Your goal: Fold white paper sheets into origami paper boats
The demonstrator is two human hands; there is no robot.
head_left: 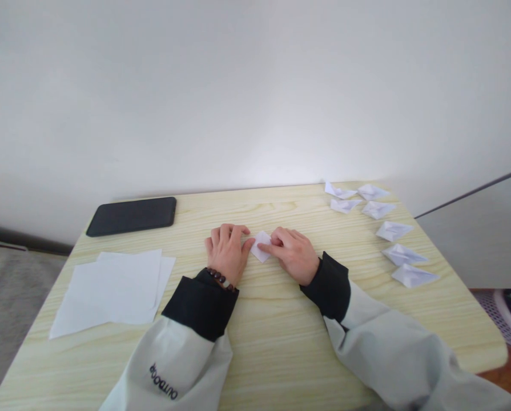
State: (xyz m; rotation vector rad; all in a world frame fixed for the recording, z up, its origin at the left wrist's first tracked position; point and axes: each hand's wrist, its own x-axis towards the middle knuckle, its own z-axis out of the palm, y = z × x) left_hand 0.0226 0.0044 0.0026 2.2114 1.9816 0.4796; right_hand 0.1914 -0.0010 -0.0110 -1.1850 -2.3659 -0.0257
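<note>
A small white folded paper point(262, 238), shaped like a diamond, lies flat on the table between my hands. My left hand point(227, 251) rests palm down with its fingers apart on the wood; its thumb tip touches the paper's left edge. From the other side my right hand point(295, 251) has its thumb laid across the paper and its other fingers curled in at the right edge. Part of the paper is covered by these fingers. Both hands come out of black cuffs, and a beaded bracelet point(221, 278) circles my left wrist.
Several white folded paper boats point(393, 230) stand along the table's right side. Loose white sheets point(109, 291) overlap at the left, with a black phone point(131, 217) behind them. The wooden table point(272, 342) meets a white wall. A lilac basket point(501, 314) is beyond its right edge.
</note>
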